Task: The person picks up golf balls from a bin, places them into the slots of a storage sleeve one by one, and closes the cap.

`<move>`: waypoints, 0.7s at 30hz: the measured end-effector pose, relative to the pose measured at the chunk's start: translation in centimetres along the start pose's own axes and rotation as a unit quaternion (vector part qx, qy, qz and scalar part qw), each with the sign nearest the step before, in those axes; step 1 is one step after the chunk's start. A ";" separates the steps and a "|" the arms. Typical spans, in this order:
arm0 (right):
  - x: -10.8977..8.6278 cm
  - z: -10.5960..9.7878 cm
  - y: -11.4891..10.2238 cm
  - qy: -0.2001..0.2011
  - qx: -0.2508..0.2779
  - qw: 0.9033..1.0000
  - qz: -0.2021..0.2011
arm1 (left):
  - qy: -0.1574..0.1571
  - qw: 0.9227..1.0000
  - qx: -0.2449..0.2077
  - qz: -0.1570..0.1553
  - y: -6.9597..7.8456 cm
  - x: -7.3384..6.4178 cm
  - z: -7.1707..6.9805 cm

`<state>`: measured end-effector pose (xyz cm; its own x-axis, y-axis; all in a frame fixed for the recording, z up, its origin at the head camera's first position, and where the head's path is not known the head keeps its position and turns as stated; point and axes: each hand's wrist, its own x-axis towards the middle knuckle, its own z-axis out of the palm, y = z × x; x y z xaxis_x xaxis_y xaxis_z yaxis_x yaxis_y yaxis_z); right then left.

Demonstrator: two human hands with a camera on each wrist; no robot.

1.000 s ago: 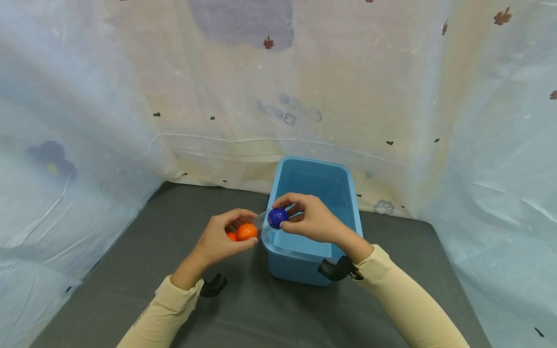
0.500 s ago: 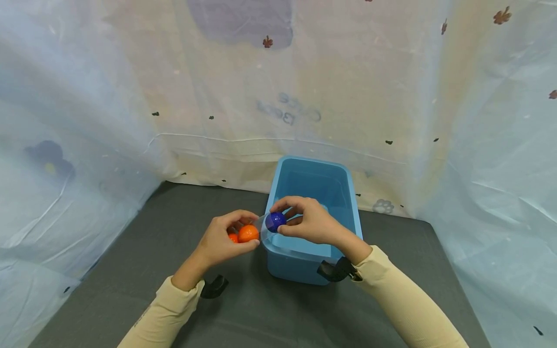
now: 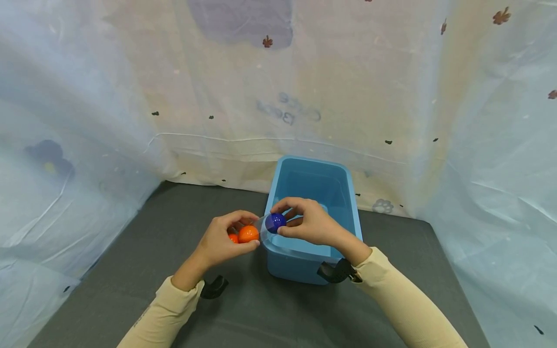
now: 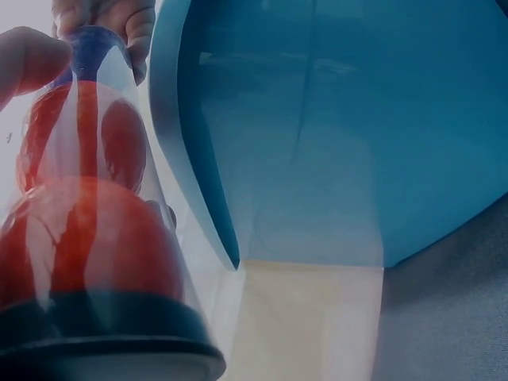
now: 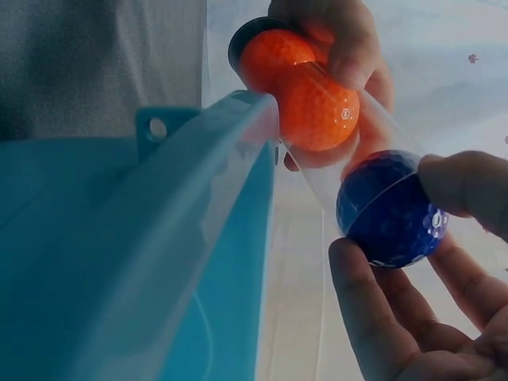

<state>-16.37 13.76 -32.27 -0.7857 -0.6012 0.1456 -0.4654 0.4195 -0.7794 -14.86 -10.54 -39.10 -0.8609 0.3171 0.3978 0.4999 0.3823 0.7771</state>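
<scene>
My left hand grips a clear plastic tube with a dark cap at one end. Two orange golf balls sit inside it: one by the cap, the other farther up. My right hand pinches a dark blue golf ball between thumb and fingers at the tube's uncapped end. In the right wrist view the tube's rim line crosses the blue ball, so part of it is within the mouth. Both hands are over the left rim of a blue bin.
The bin stands on a dark grey cloth-covered table, right of the middle. Behind and at both sides hangs pale plastic sheeting with printed leaves and flowers. Black wrist straps, one on the left and one on the right, sit at the cuffs.
The blue golf ball has moved slightly left and down into the tube's mouth with my right hand. My left hand has barely shifted; the last half second shows almost no motion.
</scene>
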 end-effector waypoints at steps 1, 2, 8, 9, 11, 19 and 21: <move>0.0 0.0 0.0 0.001 0.000 1.000 0.001 | 0.000 1.000 -0.002 0.002 -0.2 0.0 0.0; 0.0 0.0 0.0 0.001 -0.001 1.000 0.001 | 0.001 1.000 -0.003 0.005 -0.3 0.0 0.0; 0.0 0.1 0.1 0.002 -0.001 1.000 0.003 | -0.001 1.000 -0.001 0.012 -0.5 0.0 0.0; 0.0 0.1 0.1 0.002 0.000 1.000 0.003 | -0.001 1.000 0.000 0.013 -0.5 0.0 0.0; 0.0 0.1 0.2 0.002 0.001 1.000 0.003 | 0.000 1.000 0.000 0.012 -0.4 0.0 -0.1; -0.1 0.1 0.2 0.001 0.000 1.000 0.003 | -0.001 1.000 -0.001 0.011 -0.4 -0.1 0.0; -0.1 0.1 0.2 0.001 0.000 1.000 0.001 | -0.001 1.000 0.001 0.012 -0.4 -0.1 0.0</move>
<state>-16.30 13.85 -32.50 -0.7867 -0.6000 0.1454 -0.4645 0.4201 -0.7796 -14.99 -10.75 -39.47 -0.8484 0.3285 0.4151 0.5207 0.3765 0.7662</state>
